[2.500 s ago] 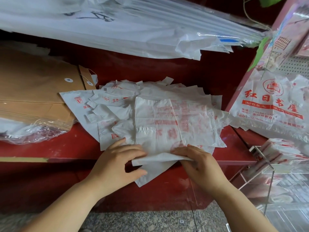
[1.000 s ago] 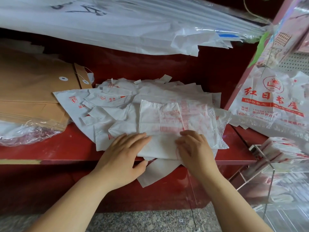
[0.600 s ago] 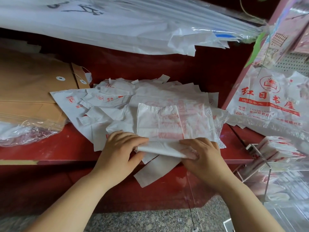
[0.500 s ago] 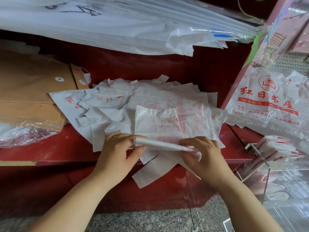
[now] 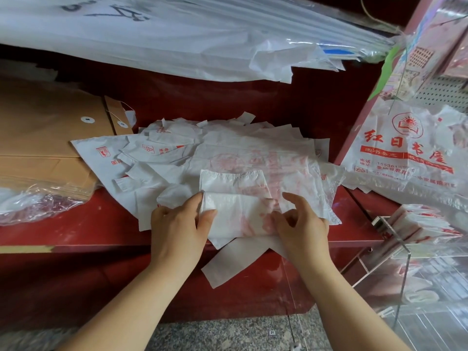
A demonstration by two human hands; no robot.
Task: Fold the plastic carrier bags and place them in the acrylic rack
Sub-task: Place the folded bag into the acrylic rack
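Note:
A heap of white carrier bags with red print (image 5: 228,153) lies on the red shelf (image 5: 76,229). On top, near the front edge, is one partly folded bag (image 5: 238,198), its lower part turned up over the rest. My left hand (image 5: 177,229) pinches the fold's left end between thumb and fingers. My right hand (image 5: 301,226) grips the right end with curled fingers. A loose white strip (image 5: 228,262) hangs over the shelf edge below. The clear acrylic rack (image 5: 405,249) stands at the lower right with folded bags (image 5: 425,224) in it.
Brown string-tie envelopes (image 5: 50,138) are stacked at the left, with a crumpled clear wrapper (image 5: 35,203) in front of them. Large white sheets in plastic (image 5: 177,39) hang overhead. A printed bag (image 5: 405,153) hangs at the right. Grey speckled floor (image 5: 228,333) lies below.
Both hands lifted the bag's near edge and rolled it away from me, so the bag is shorter. Earlier, the hands pressed it flat.

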